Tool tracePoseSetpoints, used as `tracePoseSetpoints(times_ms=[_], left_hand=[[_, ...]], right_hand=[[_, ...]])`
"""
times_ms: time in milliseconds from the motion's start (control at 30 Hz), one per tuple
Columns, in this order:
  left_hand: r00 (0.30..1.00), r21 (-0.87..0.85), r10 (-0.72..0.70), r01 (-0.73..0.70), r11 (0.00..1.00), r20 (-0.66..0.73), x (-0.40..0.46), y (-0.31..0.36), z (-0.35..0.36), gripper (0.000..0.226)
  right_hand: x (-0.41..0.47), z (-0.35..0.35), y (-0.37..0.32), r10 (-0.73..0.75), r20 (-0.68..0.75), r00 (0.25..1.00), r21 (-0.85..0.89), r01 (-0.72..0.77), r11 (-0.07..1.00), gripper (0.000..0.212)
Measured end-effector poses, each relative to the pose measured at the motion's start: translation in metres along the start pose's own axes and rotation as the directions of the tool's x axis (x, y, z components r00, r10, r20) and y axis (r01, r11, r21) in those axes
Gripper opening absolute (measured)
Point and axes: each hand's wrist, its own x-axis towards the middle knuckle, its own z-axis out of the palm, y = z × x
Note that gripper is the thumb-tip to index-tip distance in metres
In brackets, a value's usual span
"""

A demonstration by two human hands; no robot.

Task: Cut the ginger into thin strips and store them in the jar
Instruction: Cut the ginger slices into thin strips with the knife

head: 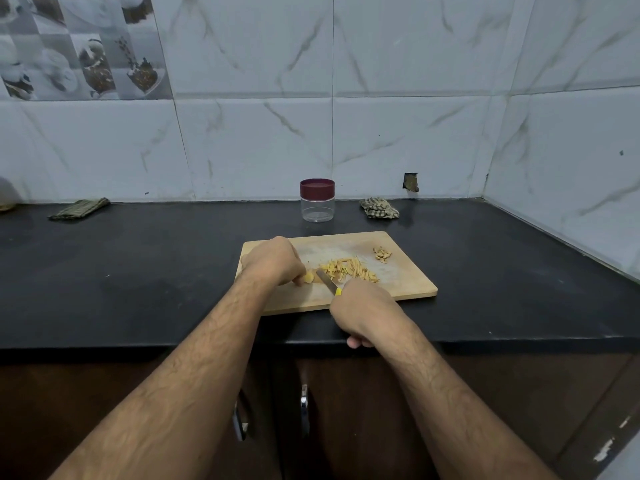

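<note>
Head view shows the ginger piece (309, 278) near the left-middle of the wooden cutting board (408, 289), a small yellow nub pinned under the curled fingertips of my left hand (273, 261). My right hand (362, 306) is wrapped round the yellow handle of the knife (327, 281), its blade lying against the right side of the nub. Just right of the blade lies a heap of cut ginger strips (349, 268), and near the board's far right corner a small pile of peel scraps (382, 254). I judge the nub firm and fibrous, light, and damp enough to slide, so it wants holding low at its far-left end, fingertips tucked clear of the edge; the strips are limp and light, best gathered by pinching or scooping. Beyond the board on the black bench (138, 271) stands the clear jar (317, 206), its maroon lid (317, 188) on. Two folded cloths lie by the wall, one (80, 208) well left, one (380, 208) beside the jar's right.
</note>
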Motion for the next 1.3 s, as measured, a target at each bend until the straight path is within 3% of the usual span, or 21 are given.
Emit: tracePoseSetpoints(times_ms=[233, 333, 600, 800, 1000, 1300], left_hand=[[0.994, 0.113, 0.109, -0.105, 0.988, -0.032, 0.001, -0.006, 0.003, 0.014], [0.989, 0.137, 0.148, -0.147, 0.979, 0.005, 0.004, -0.007, 0.008, 0.017], [0.99, 0.038, 0.125, -0.123, 0.992, -0.063, 0.01, -0.011, 0.018, 0.014], [0.98, 0.114, 0.126, -0.109, 0.988, -0.156, 0.007, -0.011, 0.024, 0.019], [0.988, -0.012, 0.143, -0.144, 0.99, -0.059, 0.011, -0.019, 0.021, 0.018], [0.99, 0.045, 0.141, -0.141, 0.989, 0.018, 0.015, -0.01, 0.015, 0.01]], right_hand=[[-0.004, 0.002, 0.0, 0.004, -0.018, 1.0, -0.087, -0.005, 0.996, 0.008], [-0.006, 0.004, -0.002, -0.003, -0.018, 1.0, -0.146, 0.0, 0.989, 0.017], [-0.002, 0.006, -0.007, -0.04, -0.045, 0.998, -0.183, 0.031, 0.983, 0.011], [0.003, 0.009, -0.007, -0.087, -0.078, 0.993, -0.216, 0.068, 0.974, 0.016], [0.004, 0.01, -0.005, -0.092, -0.104, 0.99, -0.238, 0.065, 0.969, 0.023], [0.0, 0.013, -0.01, -0.088, -0.086, 0.992, -0.248, 0.064, 0.967, 0.022]])
